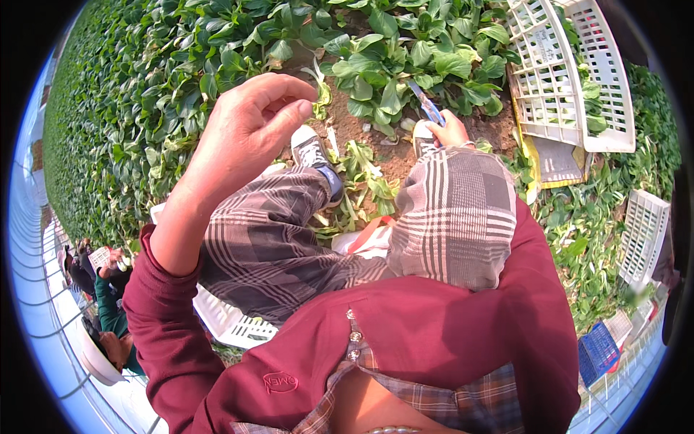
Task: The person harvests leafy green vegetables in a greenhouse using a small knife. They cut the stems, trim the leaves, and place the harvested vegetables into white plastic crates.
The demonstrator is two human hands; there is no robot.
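Note:
My left hand (260, 116) is raised over the leafy greens at the upper left, fingers curled and thumb apart, with nothing seen in it. Low by my right shoe, my right hand (450, 130) grips a knife (427, 103) with a blue handle, its blade pointing toward a clump of green leafy vegetables (379, 70). Between my shoes (312, 149), cut and yellowed leaves (363, 168) lie on brown soil (385, 154).
White plastic crates (547, 70) holding some greens stand at the upper right, beside a yellow-edged sack (558, 163). Another white crate (645, 236) and a blue crate (596, 350) are farther right. Dense rows (124, 108) fill the left. A person in a white hat (97, 358) is at lower left.

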